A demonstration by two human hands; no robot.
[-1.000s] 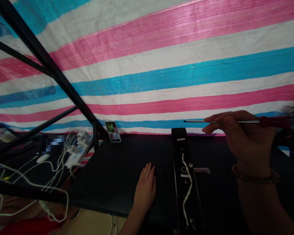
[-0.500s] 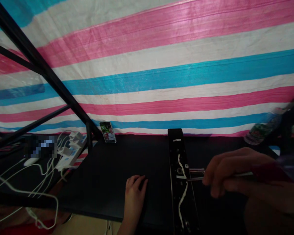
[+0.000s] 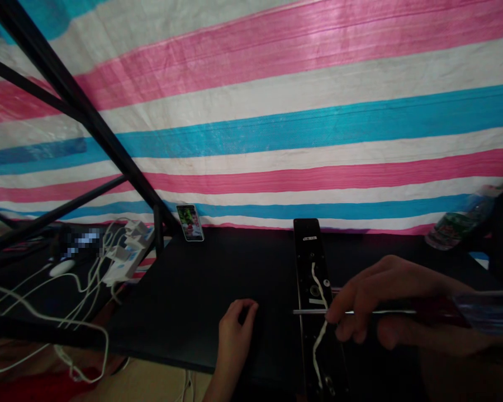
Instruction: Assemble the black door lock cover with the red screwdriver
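Observation:
In my right hand [image 3: 369, 304] is a screwdriver with a dark red and translucent handle [image 3: 482, 312] and a long thin metal shaft [image 3: 310, 311]. My fingers are closed round the shaft, which lies crosswise over a long, narrow black panel [image 3: 305, 245]. A twisted white cable [image 3: 317, 349] runs along the panel, partly hidden by my fingers, beside small round fittings. My left hand [image 3: 235, 329] rests on the black tabletop left of the panel, its thumb and forefinger pinched together. Anything between those fingertips is too small to make out.
A phone [image 3: 190, 223] leans against the striped sheet [image 3: 276, 128] at the back. A plastic bottle [image 3: 452, 226] stands at the far right. On the left, beyond a black metal frame [image 3: 109, 145], are a power strip [image 3: 123, 268] with chargers and tangled white cables [image 3: 81, 329].
My right hand has moved left over the panel, and the screwdriver's tip now reaches past its left edge. My left thumb and forefinger have come together. The view has shifted slightly.

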